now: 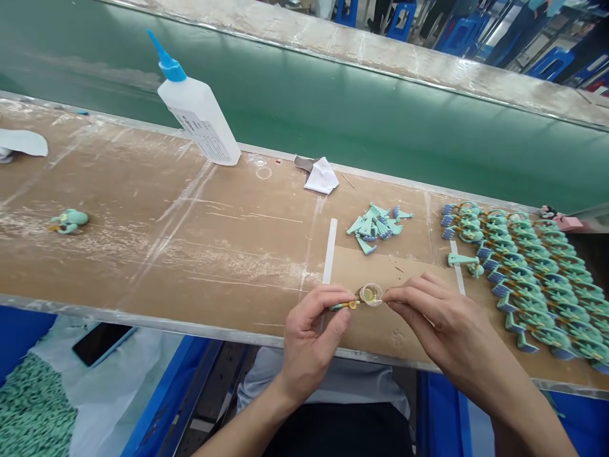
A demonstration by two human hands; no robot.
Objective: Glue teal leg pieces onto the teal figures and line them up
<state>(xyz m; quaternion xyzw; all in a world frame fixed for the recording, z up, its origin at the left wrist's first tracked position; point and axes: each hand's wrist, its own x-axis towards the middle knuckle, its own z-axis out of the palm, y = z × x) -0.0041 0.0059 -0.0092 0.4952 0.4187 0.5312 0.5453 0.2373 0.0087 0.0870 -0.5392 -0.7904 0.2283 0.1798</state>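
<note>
My left hand (318, 327) pinches a small teal and yellow plastic figure part (351, 305) between thumb and fingers. Just right of it, on the table, is a small clear round cup (370, 294) with yellowish liquid in it. My right hand (440, 314) has its fingers closed at the cup's right rim, around a thin pale stick (379, 301) whose tip reaches into the cup; most of the stick is hidden by the fingers. Beyond the hands lies a loose pile of teal and blue pieces (378, 225).
Rows of teal figures (542, 279) cover the table's right side. A white bottle with a blue nozzle (204, 120) stands at the back left, near a crumpled white paper (322, 176). One figure (70, 220) lies far left. Below is a blue bin with a phone (102, 343).
</note>
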